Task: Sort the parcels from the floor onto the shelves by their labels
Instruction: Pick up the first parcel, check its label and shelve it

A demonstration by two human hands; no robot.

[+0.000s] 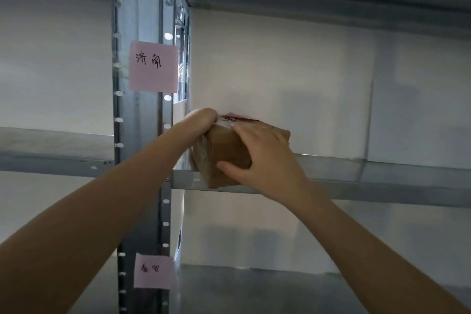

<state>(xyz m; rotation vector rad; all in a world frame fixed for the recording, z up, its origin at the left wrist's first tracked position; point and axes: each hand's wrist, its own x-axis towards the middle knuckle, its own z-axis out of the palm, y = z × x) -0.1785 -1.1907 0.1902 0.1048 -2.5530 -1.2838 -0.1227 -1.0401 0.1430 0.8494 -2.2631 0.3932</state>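
Parcel (226, 150) label mostly hidden under left hand (204, 116)

Brown parcel (229, 150), pink labels (153, 66)

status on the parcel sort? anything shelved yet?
Done: nothing visibly finished; the visible shelf space holds no other parcel. In hand: one brown box sits at the front edge of the middle shelf, beside the upper pink note, with the left hand and right hand both on it. Left: letting go. The floor is out of view, so remaining parcels can't be counted.
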